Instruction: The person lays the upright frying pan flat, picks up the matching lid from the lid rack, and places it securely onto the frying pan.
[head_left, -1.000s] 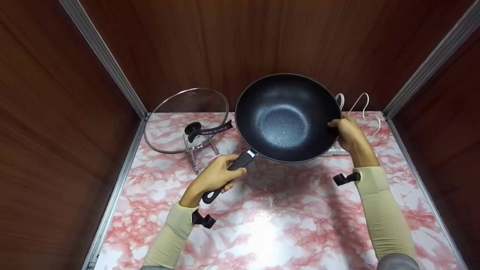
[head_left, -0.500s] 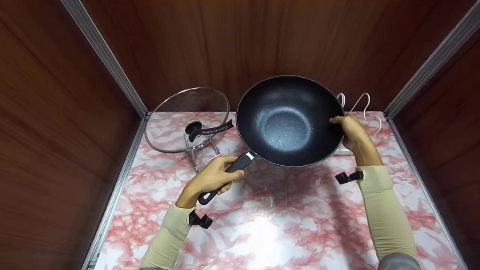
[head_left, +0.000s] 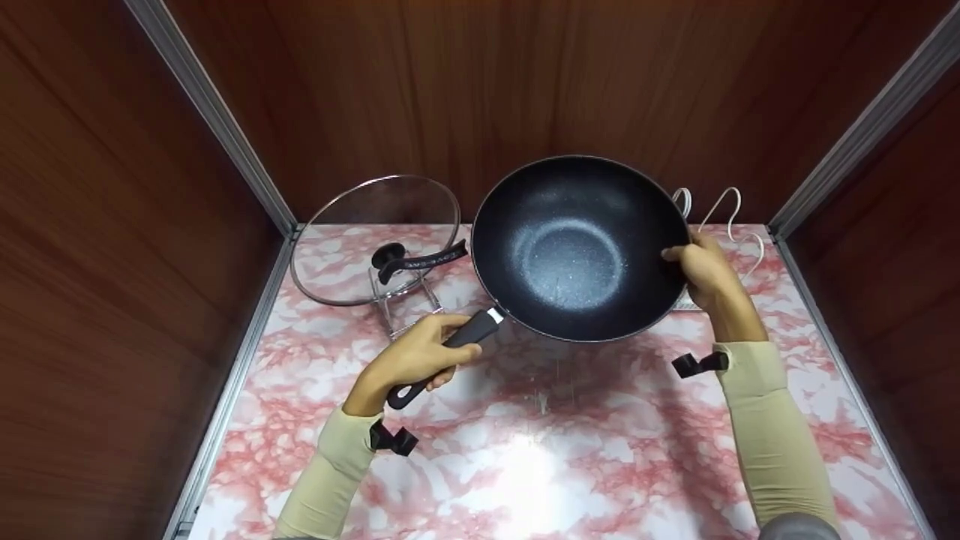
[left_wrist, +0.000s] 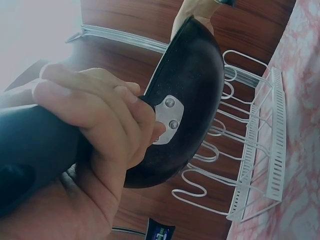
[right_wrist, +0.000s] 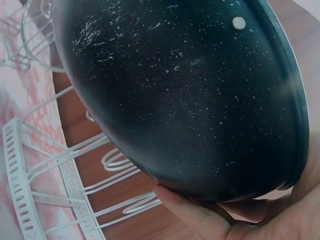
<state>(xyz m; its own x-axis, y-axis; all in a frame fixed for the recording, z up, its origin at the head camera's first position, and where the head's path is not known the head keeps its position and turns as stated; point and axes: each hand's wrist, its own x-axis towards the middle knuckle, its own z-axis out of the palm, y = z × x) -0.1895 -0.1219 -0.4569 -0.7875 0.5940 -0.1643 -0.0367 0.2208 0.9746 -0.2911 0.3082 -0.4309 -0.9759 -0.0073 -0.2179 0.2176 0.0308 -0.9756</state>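
Observation:
A black wok [head_left: 570,262] is held up over the table, tilted so its speckled inside shows in the head view. My left hand [head_left: 412,356] grips its black handle [head_left: 476,328], the fingers wrapped round it in the left wrist view. My right hand [head_left: 709,277] pinches the far-right rim, thumb over the inside and fingers underneath. Behind the wok stands a white wire rack [left_wrist: 277,145] with looped dividers, mostly hidden in the head view. Whether the wok touches the rack, I cannot tell.
Left of the wok, a glass lid [head_left: 337,281] with a black knob [head_left: 388,256] leans on a chrome wire stand [head_left: 386,311]. Brown wood-grain panels [head_left: 480,82] enclose the back and both sides of the red-and-white marbled table [head_left: 450,465].
Both hands have brought the wok slightly nearer the person, and its handle end has shifted a little to the left. The lid and its stand have stayed put.

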